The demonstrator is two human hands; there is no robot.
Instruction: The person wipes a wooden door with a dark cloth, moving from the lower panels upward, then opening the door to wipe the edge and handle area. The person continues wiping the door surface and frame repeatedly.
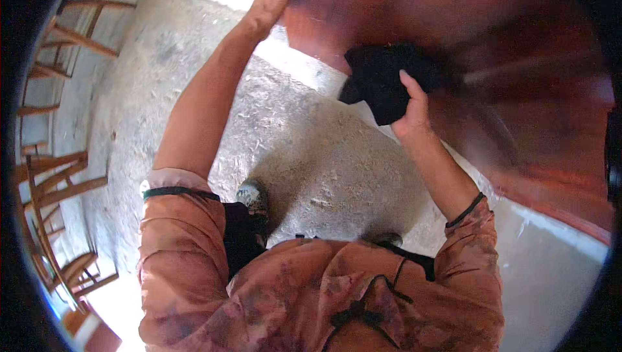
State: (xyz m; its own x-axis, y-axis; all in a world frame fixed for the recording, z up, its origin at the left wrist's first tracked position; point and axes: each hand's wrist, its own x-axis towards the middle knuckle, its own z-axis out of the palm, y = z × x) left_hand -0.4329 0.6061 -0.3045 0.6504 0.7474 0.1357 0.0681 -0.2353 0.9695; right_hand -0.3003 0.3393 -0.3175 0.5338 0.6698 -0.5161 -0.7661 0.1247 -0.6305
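A glossy reddish-brown wooden door stands in front of me, its surface partly blurred. My left hand is at the door's left edge with the thumb on the near face; its other fingers are mostly hidden. In my right hand is a bunched black cloth, against the lower part of the door. The right thumb lies over the cloth, and the remaining fingers are out of sight behind it.
Rough concrete floor lies underfoot, with my shoe on it. Along the left wall are several wooden chairs. A pale sill runs below the door, and bright light enters past its left edge.
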